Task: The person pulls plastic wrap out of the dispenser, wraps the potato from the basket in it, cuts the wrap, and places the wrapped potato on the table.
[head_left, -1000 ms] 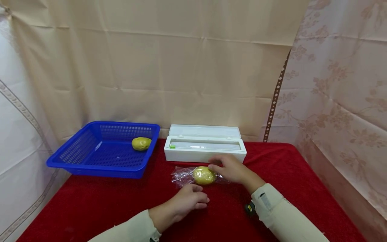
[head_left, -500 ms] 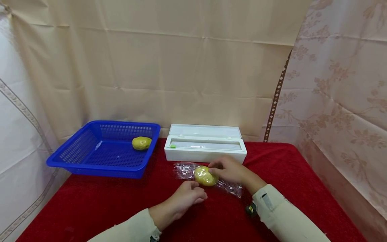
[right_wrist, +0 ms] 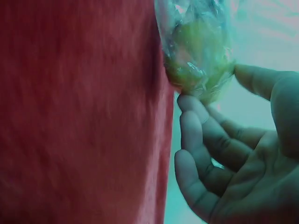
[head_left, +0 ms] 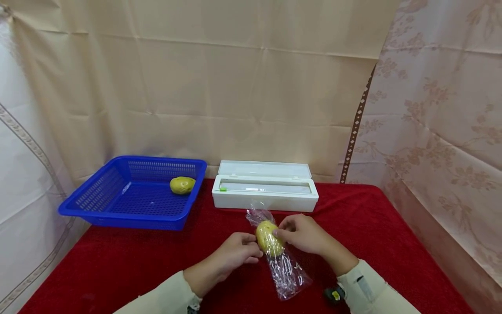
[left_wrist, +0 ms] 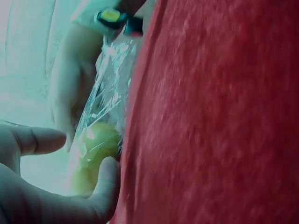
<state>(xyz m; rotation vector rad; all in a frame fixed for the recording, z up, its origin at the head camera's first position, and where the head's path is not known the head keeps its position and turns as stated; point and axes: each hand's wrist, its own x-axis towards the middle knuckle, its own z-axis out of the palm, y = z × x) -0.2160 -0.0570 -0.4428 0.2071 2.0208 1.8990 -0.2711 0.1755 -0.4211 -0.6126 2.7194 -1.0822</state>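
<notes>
A yellow potato [head_left: 269, 239] in clear plastic wrap lies on the red cloth, just in front of the hands. The wrap's loose ends [head_left: 288, 277] stretch toward the near side and toward the far side. My right hand [head_left: 303, 233] pinches the potato from the right, thumb on top; the right wrist view shows its thumb and fingers at the wrapped potato [right_wrist: 198, 58]. On the other side, my left hand [head_left: 235, 253] has its fingertips right at the potato's left edge. In the left wrist view, its thumb and a finger stand apart beside the potato [left_wrist: 98, 144].
Behind the hands stands a white cling film dispenser [head_left: 264, 202], lid raised, with a green slider [head_left: 223, 189]. A blue basket [head_left: 129, 221] at the left holds another potato [head_left: 182, 185]. Beige curtain [head_left: 251, 87] hangs behind the red-covered table [head_left: 129, 270].
The wrapped potato has turned from lying sideways to pointing toward the near side, its wrap end swinging round. My right hand has moved slightly nearer with it; the left stays close by.
</notes>
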